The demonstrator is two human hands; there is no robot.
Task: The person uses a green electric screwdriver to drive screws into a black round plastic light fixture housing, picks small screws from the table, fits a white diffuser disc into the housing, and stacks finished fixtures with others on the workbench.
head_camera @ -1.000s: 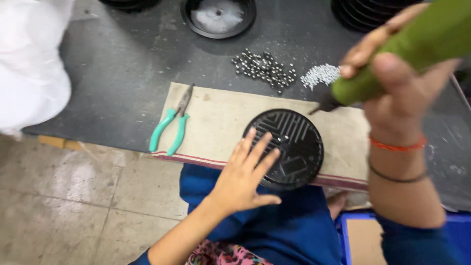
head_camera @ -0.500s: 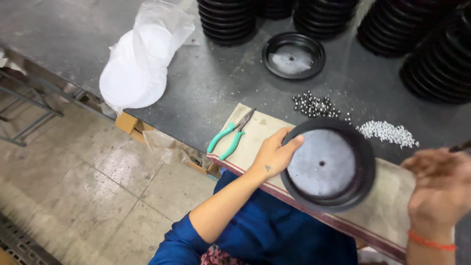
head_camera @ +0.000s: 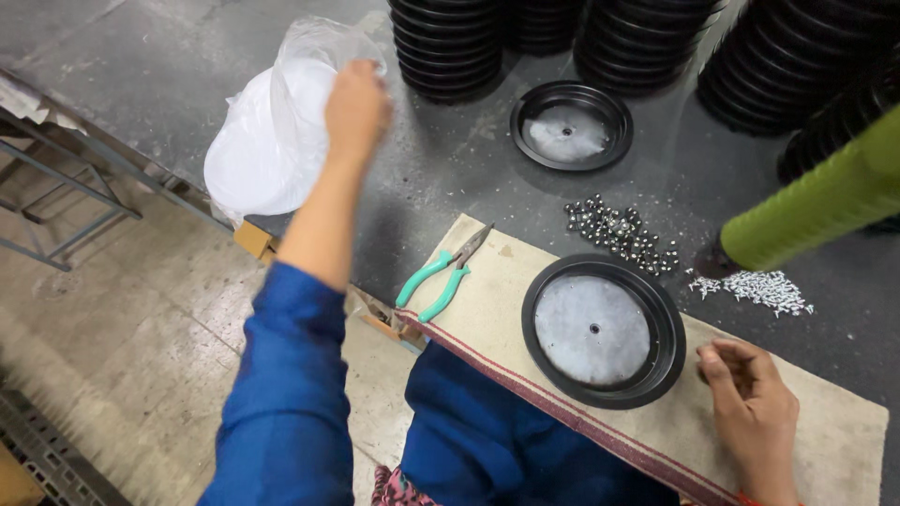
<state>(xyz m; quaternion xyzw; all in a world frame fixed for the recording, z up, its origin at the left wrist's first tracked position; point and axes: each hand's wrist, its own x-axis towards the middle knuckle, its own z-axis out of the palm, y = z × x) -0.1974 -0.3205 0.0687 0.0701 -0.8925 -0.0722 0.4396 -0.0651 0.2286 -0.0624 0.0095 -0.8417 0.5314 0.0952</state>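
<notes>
A person in blue sleeves sits at a dark grey tabletop (head_camera: 450,178), seen from above. The left hand (head_camera: 354,111) is stretched out to the far left part of the tabletop, its grip closed on the top of a clear plastic bag (head_camera: 281,103) that holds a stack of white discs (head_camera: 251,159); the bag hangs partly over the left edge. The right hand (head_camera: 750,408) rests near the front edge on a beige cloth mat (head_camera: 506,281) with a red stripe, fingers curled loosely together, just beside a black round dish (head_camera: 603,330). I cannot tell whether it holds anything small.

The dish lies open side up on the middle of the mat, with a grey flat centre and a small hole. Teal-handled pliers (head_camera: 441,275) lie on the mat's left end. Beyond the mat sit a heap of dark small metal parts (head_camera: 619,230) and, to its right, a heap of silvery small screws (head_camera: 755,289). A green-handled tool (head_camera: 816,206) stands tilted near the right edge, its tip on the tabletop by the screws. A second black dish (head_camera: 570,126) lies farther back, and tall stacks of black dishes (head_camera: 450,47) line the far edge.
</notes>
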